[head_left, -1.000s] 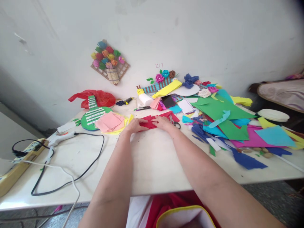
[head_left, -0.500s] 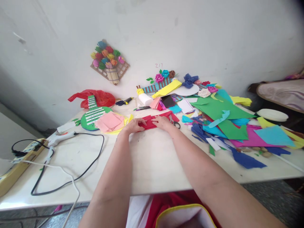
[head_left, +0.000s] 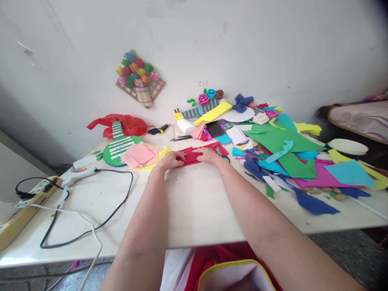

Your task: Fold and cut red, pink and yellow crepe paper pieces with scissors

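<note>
A folded piece of red crepe paper (head_left: 190, 157) lies flat on the white table, in front of me. My left hand (head_left: 172, 160) grips its left end, the fingers curled and closed at the fold. Over the right part of the paper is my right hand (head_left: 207, 156), its fingers bent and pressing the paper down. Black-handled scissors (head_left: 226, 158) lie just beyond the right hand, on the paper's right end and partly covered by the hand. Pink paper sheets (head_left: 141, 155) rest on yellow paper beside my left hand.
A glue gun (head_left: 80, 176) and its looping black cable lie at left, near a power strip (head_left: 28, 210). Behind it stands a green guitar-shaped craft (head_left: 118, 149). Coloured paper scraps and a large green sheet (head_left: 281, 135) cover the right side. A phone-like black slab (head_left: 214, 129) lies behind.
My right hand has shifted slightly along the red paper and now covers more of the scissors' handles. The left hand stays nearly in place.
</note>
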Available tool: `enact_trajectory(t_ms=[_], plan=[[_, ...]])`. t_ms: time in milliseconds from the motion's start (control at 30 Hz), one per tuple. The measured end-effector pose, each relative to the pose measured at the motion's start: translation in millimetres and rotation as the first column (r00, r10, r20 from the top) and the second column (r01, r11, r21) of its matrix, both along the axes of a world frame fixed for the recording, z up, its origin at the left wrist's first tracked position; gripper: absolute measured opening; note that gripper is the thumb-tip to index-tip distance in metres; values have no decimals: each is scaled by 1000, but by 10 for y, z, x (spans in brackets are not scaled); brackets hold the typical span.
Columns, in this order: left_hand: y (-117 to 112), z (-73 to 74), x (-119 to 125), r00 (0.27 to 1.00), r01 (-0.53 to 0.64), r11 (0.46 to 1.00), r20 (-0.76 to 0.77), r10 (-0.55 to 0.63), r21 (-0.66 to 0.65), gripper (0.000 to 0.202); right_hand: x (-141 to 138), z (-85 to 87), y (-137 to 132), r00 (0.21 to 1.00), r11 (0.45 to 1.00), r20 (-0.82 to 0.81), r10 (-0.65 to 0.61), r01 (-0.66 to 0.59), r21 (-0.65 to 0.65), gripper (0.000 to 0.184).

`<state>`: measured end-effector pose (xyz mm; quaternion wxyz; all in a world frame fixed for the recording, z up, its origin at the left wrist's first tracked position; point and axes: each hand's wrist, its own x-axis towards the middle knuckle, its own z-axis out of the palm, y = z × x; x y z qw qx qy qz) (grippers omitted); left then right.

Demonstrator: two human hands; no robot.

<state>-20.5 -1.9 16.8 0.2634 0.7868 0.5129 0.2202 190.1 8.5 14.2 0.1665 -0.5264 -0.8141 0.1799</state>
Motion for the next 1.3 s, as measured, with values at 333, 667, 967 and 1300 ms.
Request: enact_trajectory(t_ms=[333, 667, 967, 1300], plan=[[-46, 57, 46, 1000, -1, 1000, 21, 1, -14, 15, 23, -73, 45, 993, 999, -120, 22, -16, 48, 32], [17, -34, 13, 997, 17, 1000, 73, -16, -1, 15, 41, -121, 72, 980, 1000, -199, -18, 20, 6, 27], [16, -27, 24, 999, 6, 999, 42, -7, 46, 12, 33, -130, 99, 982, 1000, -187, -4, 5, 3, 29], [-78, 87, 85, 999, -28, 999, -28, 29, 36, 9, 43, -150, 112, 984, 1000, -177, 18, -17, 7, 29]])
